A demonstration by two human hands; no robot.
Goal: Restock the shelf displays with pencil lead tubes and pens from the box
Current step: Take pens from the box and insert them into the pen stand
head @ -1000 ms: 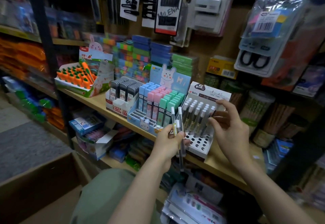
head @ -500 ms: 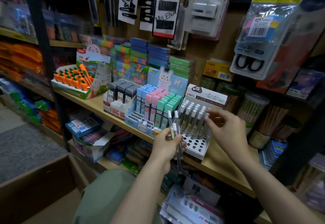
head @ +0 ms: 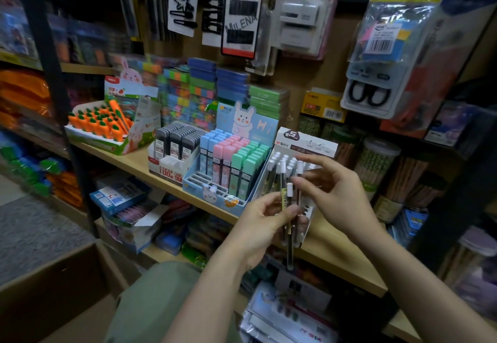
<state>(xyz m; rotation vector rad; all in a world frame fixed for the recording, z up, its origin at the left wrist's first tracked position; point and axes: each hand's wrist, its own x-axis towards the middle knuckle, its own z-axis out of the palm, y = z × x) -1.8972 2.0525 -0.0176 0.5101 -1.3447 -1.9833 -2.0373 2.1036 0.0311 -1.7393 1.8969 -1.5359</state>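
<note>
Several white-capped pens (head: 288, 208) stand upright in the curled left hand (head: 265, 228), held just in front of the pen display (head: 305, 143) as a ready supply, while the right hand (head: 337, 189), fingers loosely spread and holding nothing, reaches toward their caps, probably to draw one for insertion.

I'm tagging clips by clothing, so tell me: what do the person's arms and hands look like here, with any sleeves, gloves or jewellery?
Both forearms are bare as far as the frame shows, with no sleeves reaching them. The left hand and the right hand wear no gloves, and no rings, watch or bracelets show. The only clothing in view is olive-green fabric low in the frame, beneath the left arm.
</note>
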